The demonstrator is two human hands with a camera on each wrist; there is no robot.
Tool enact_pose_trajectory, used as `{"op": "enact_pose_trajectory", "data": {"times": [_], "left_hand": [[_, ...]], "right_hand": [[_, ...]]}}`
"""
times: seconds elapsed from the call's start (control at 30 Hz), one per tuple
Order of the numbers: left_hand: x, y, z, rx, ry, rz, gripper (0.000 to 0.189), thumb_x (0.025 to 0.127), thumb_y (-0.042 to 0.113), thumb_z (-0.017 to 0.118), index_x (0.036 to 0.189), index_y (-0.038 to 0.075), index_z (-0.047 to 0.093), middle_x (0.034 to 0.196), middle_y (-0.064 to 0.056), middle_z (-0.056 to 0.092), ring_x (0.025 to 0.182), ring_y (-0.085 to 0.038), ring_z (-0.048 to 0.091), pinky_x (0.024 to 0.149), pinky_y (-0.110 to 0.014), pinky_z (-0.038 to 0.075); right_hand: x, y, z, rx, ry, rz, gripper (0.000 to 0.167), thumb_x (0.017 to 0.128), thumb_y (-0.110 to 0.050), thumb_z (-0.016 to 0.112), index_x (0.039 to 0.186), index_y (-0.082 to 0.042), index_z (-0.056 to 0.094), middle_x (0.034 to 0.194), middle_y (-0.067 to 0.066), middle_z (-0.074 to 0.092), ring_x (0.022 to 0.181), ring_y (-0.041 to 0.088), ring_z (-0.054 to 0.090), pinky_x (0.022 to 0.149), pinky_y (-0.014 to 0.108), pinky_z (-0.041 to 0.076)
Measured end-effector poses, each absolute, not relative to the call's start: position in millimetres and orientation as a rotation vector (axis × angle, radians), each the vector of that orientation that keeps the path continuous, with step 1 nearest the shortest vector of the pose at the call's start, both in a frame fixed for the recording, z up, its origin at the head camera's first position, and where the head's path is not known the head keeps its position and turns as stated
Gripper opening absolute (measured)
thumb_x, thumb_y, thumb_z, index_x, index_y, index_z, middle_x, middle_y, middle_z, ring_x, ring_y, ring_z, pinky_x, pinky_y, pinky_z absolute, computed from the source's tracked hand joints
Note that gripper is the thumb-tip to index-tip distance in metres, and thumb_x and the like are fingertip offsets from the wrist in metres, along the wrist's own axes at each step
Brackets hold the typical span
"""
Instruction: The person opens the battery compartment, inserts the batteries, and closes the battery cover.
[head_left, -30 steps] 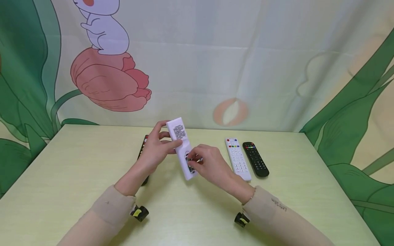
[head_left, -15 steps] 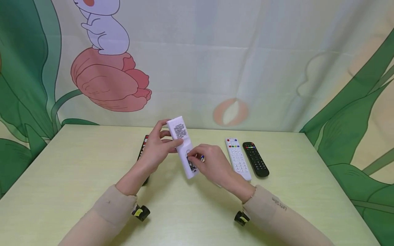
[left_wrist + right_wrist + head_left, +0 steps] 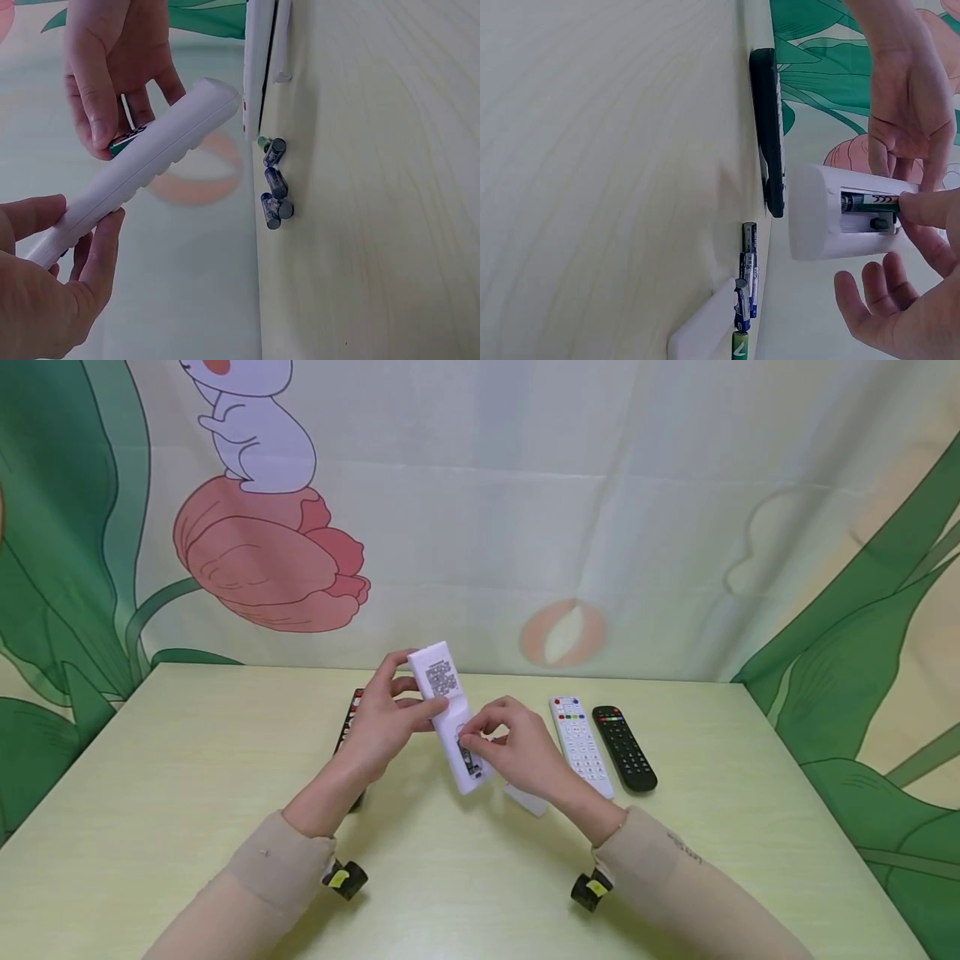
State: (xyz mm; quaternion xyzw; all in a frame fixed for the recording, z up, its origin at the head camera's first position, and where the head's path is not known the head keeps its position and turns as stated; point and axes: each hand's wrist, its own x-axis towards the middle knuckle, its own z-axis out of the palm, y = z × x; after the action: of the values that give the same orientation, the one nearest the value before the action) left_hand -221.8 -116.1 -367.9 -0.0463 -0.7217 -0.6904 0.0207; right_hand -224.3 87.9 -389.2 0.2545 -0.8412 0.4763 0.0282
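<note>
My left hand (image 3: 382,718) grips a white remote control (image 3: 442,710) above the table, its back with a printed code turned up and its lower end tilted toward me. The battery compartment (image 3: 859,223) is uncovered. My right hand (image 3: 517,743) pinches a green battery (image 3: 874,202) at the compartment, thumb tip on one end, the battery lying along one side of the slot. Beside it in the slot shows a dark round piece (image 3: 880,223). Under my right hand a white battery cover (image 3: 527,800) lies on the table.
Several loose batteries (image 3: 276,182), mostly blue, lie on the table near the cover. To the right rest a white remote (image 3: 581,747) and a black remote (image 3: 624,749). Another black remote (image 3: 347,722) lies partly hidden under my left arm. A printed curtain (image 3: 465,527) hangs behind.
The held remote has shifted slightly up and to the right with my left hand. My right hand has risen a little, its fingers still at the compartment, uncovering more of the white cover.
</note>
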Motion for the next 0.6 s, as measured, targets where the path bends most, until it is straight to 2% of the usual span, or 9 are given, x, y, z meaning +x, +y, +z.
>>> {"op": "enact_pose_trajectory", "data": {"times": [0.1,0.27,0.33,0.6], "left_hand": [[-221.6,-115.3,-368.2,-0.149,-2.223,-2.149,0.071,0.093,0.0,0.074,0.153,0.017,0.038,0.124,-0.02,0.059,0.103,-0.033,0.069,0.078,-0.039,0.062],[-221.1,-114.3,-367.6,-0.142,-2.21,-2.161,0.069,0.093,0.0,0.074,0.151,0.017,0.04,0.124,-0.02,0.06,0.102,-0.034,0.069,0.078,-0.04,0.062],[-220.9,-114.1,-367.1,-0.14,-2.211,-2.161,0.069,0.093,0.0,0.074,0.151,0.017,0.04,0.124,-0.02,0.06,0.102,-0.034,0.069,0.078,-0.04,0.063],[-220.1,-114.2,-366.5,-0.157,-2.205,-2.167,0.071,0.093,0.0,0.074,0.152,0.017,0.039,0.125,-0.02,0.059,0.103,-0.034,0.069,0.078,-0.04,0.062]], "right_hand": [[-223.7,88.3,-389.0,0.745,-2.602,1.543,0.011,0.092,-0.01,0.077,0.101,-0.007,0.071,0.107,0.006,0.062,0.096,0.022,0.062,0.078,0.035,0.057],[-223.9,88.2,-387.1,0.654,-2.618,1.671,0.037,0.092,-0.01,0.078,0.121,-0.005,0.056,0.11,0.007,0.061,0.098,0.024,0.063,0.084,0.037,0.055],[-224.5,88.4,-386.5,0.634,-2.62,1.696,0.042,0.091,-0.011,0.079,0.126,-0.004,0.055,0.11,0.008,0.06,0.097,0.023,0.063,0.084,0.037,0.055],[-225.2,89.6,-384.9,0.63,-2.62,1.775,0.042,0.091,-0.009,0.078,0.129,-0.008,0.058,0.11,0.009,0.062,0.098,0.025,0.062,0.086,0.036,0.053]]}}
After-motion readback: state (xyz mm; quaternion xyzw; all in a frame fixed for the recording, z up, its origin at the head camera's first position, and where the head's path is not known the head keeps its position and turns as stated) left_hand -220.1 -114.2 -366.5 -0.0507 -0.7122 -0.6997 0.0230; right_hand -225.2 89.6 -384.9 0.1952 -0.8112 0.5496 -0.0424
